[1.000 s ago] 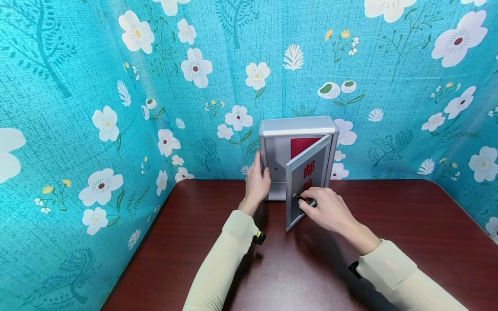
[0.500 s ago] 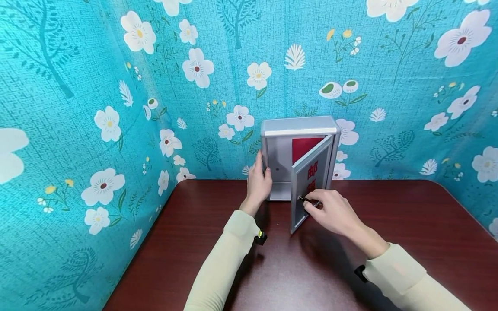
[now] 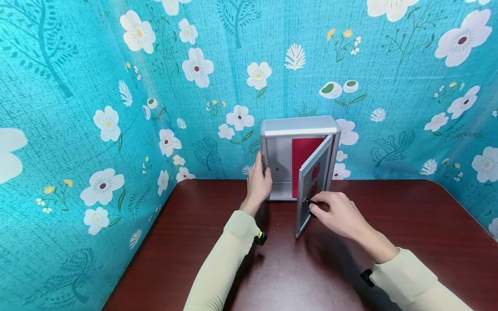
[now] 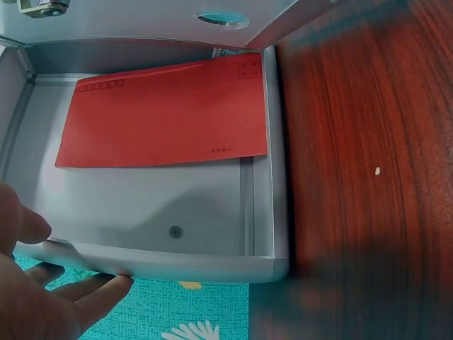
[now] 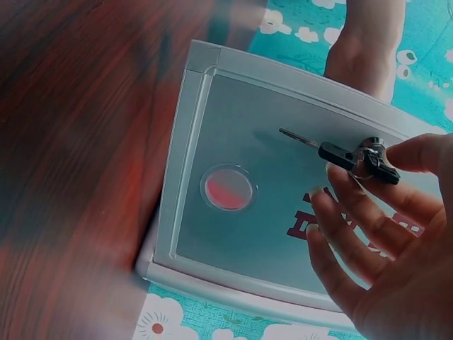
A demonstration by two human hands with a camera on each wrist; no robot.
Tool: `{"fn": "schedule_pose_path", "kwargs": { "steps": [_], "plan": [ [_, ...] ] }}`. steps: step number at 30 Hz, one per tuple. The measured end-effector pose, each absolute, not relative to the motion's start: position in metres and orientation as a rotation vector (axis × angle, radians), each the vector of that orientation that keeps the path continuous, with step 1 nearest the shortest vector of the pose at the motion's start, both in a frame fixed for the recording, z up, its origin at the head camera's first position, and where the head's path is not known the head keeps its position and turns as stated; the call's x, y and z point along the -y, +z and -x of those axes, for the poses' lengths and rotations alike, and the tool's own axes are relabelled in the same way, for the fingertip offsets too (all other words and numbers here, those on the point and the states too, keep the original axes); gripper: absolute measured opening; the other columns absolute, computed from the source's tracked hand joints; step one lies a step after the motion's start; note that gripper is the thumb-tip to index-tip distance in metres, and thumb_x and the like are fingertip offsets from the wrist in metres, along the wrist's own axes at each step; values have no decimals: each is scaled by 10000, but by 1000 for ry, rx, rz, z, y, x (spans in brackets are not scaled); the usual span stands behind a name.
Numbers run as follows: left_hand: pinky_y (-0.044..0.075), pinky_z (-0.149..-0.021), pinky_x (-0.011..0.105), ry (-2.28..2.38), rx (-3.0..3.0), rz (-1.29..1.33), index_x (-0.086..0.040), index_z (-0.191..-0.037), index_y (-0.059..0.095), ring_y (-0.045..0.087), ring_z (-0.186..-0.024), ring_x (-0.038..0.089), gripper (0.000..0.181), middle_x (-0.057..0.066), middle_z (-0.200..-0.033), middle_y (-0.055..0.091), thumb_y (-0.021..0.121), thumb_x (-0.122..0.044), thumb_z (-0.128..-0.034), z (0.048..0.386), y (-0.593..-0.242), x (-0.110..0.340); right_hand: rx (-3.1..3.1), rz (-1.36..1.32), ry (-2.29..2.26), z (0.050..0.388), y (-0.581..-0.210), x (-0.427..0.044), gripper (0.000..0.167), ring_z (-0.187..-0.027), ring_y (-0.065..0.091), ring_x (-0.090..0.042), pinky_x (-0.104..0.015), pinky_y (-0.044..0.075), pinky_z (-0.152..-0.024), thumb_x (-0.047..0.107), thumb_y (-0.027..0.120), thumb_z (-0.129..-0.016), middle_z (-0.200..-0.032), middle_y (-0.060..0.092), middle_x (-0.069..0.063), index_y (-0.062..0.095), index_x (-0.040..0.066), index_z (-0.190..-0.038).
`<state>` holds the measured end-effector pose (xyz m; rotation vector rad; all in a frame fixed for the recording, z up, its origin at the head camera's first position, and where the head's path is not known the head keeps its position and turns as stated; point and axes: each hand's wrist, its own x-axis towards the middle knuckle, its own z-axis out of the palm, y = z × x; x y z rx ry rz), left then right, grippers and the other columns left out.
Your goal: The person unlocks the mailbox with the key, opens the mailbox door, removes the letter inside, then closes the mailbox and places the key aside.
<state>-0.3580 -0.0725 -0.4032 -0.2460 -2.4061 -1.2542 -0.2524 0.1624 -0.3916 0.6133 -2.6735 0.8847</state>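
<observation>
A grey metal mailbox [image 3: 297,124] stands upright on the table against the back cloth. Its hinged door [image 3: 318,156], with red characters, is swung outward. Inside leans a red envelope [image 4: 170,117]. My left hand [image 3: 257,185] grips the box's left side wall, thumb by the front rim and fingers along the outside. My right hand [image 3: 338,212] pinches a black-headed key [image 5: 382,170] in the door's lock [image 5: 371,144]. A second key [image 5: 336,156] hangs from the same ring, its blade pointing away from the hand. The round window [image 5: 228,188] in the door is seen close up.
The dark red wooden table [image 3: 218,198] extends around the box. Blue floral cloth [image 3: 218,142] hangs behind and at the sides. A small pale speck [image 4: 377,171] lies on the wood near the box.
My right hand has drawn the door farther outward and to the right by the key. More of the red envelope now shows inside. My left hand has stayed on the box's side.
</observation>
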Motion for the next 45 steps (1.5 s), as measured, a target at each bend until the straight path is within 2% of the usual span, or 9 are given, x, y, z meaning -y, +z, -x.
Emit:
{"fn": "schedule_pose_path", "kwargs": {
  "steps": [7,12,17,24,29,34,45],
  "plan": [
    [369,-1166,431,-1266,2416,237,-165,-1654,190,359,-1493,228,672,62,-1659,324,512,-107,-1066,357,-404,72,2656,-641,957,250,-392,-168,195,-850,665,-130,-400,585,-780,132,684,-939,-1047,740,3,754,137,-1122],
    [379,-1160,442,-1266,2405,242,-153,-1652,197,374,-1484,243,684,74,-1653,335,523,-74,-1056,357,-403,72,2647,-655,967,248,-390,-171,175,-821,659,-98,-361,584,-755,104,661,-942,-1005,738,26,757,131,-1085],
    [379,-1160,446,-1265,2413,237,-160,-1652,201,375,-1483,246,678,72,-1651,339,521,-84,-1058,358,-403,72,2643,-670,1017,246,-389,-175,174,-806,654,-97,-357,586,-740,69,649,-939,-992,747,-1,760,114,-1066],
    [381,-1160,441,-1270,2417,234,-163,-1652,201,383,-1479,247,672,72,-1648,345,514,-95,-1062,358,-404,72,2666,-659,1030,243,-388,-183,173,-795,652,-97,-288,569,-712,71,656,-939,-993,751,-18,761,121,-1067],
    [374,-1163,449,-1282,2411,239,-152,-1650,206,375,-1483,257,668,82,-1647,343,515,-94,-1061,357,-403,72,2666,-670,1016,242,-387,-189,189,-810,660,-88,-275,572,-722,58,649,-940,-993,750,16,766,122,-1074],
    [376,-1161,458,-1293,2406,239,-134,-1647,212,372,-1485,255,657,77,-1649,341,512,-98,-1064,357,-402,71,2644,-701,1048,241,-385,-195,182,-778,664,-84,-265,561,-702,32,653,-933,-942,740,57,765,147,-1019],
    [387,-1153,464,-1301,2403,221,-134,-1646,217,390,-1476,259,657,76,-1642,358,517,-95,-1063,357,-402,70,2657,-695,1105,241,-389,-209,201,-758,669,-106,-281,570,-680,21,636,-946,-954,728,53,753,145,-1052]
  ]
}}
